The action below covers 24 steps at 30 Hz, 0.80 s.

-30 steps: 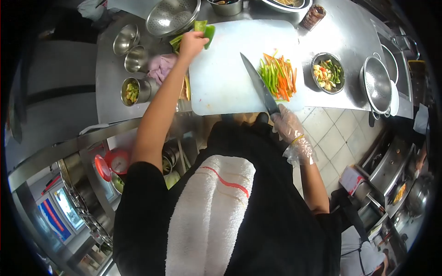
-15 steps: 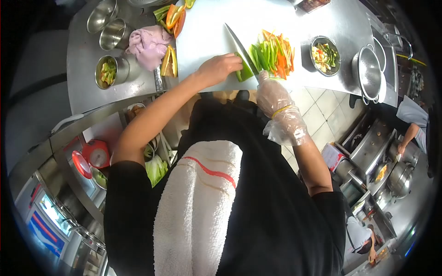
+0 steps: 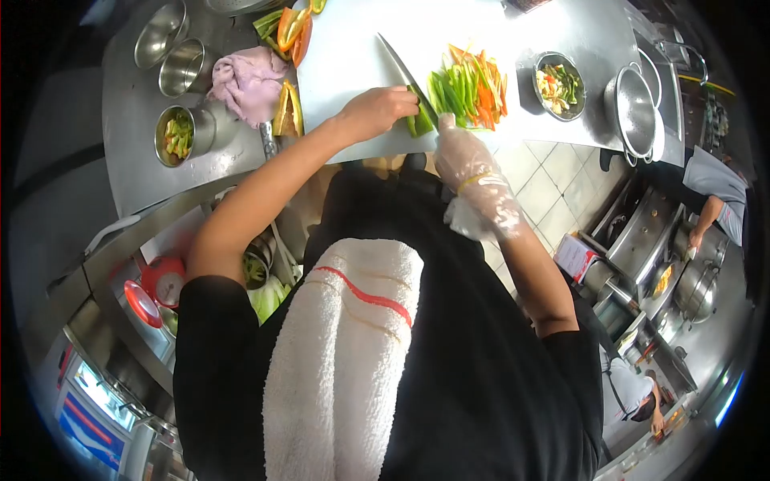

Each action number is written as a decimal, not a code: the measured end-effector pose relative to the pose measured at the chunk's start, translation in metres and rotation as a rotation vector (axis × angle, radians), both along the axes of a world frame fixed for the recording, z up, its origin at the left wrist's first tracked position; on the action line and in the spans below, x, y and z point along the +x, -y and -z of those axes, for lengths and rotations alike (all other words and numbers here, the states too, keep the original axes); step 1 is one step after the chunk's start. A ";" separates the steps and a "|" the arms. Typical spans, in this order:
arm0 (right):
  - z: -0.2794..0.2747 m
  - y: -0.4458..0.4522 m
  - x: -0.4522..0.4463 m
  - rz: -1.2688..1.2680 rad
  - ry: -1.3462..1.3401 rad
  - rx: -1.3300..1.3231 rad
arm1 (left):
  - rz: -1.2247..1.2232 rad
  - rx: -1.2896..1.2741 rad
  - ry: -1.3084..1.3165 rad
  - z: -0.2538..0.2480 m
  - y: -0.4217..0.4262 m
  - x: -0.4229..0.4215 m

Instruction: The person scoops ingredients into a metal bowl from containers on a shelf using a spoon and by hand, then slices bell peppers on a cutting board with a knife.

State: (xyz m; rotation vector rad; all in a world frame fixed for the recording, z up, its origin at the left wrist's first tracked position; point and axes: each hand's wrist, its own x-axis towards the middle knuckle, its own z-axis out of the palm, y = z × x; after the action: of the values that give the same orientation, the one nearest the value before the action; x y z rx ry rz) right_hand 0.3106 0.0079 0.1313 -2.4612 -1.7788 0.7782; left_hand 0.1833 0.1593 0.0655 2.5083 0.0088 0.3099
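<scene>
My bare left hand [image 3: 375,114] is closed on a green bell pepper piece [image 3: 419,123] at the near edge of the white cutting board [image 3: 345,56]. My right hand [image 3: 467,154], in a clear plastic glove with a yellow band at the wrist, is closed on a kitchen knife [image 3: 395,58]. Its handle is hidden in the hand. The blade points away and to the left, lying along the right side of the pepper piece. Just right of the blade lies a pile of green and orange pepper strips [image 3: 467,88].
Left of the board are pepper pieces [image 3: 289,112], a pink cloth [image 3: 247,82] and a metal pot with pepper scraps [image 3: 178,135]. To the right stand a bowl of cut vegetables [image 3: 559,86] and a colander [image 3: 634,111]. Two other people [image 3: 716,192] work at far right.
The view has shifted slightly, moving the board and counter items a little left and up. Both hands keep their holds on the pepper piece and the knife.
</scene>
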 end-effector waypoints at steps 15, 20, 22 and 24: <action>0.014 -0.004 -0.011 0.028 -0.024 -0.028 | -0.084 -0.076 0.125 0.013 0.004 -0.009; 0.008 0.008 -0.013 0.092 -0.036 -0.203 | -0.091 -0.040 0.119 0.015 0.008 -0.013; 0.020 0.017 -0.016 -0.165 0.119 0.202 | -0.108 -0.062 0.163 0.017 0.009 -0.013; 0.022 -0.005 -0.013 0.048 -0.002 0.008 | -0.121 -0.078 0.204 0.018 0.006 -0.012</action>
State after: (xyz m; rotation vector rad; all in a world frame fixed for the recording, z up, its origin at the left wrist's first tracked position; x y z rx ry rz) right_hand 0.2975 0.0130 0.1091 -2.4871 -1.7124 0.7678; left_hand 0.1709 0.1530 0.0479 2.3927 0.0891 0.6022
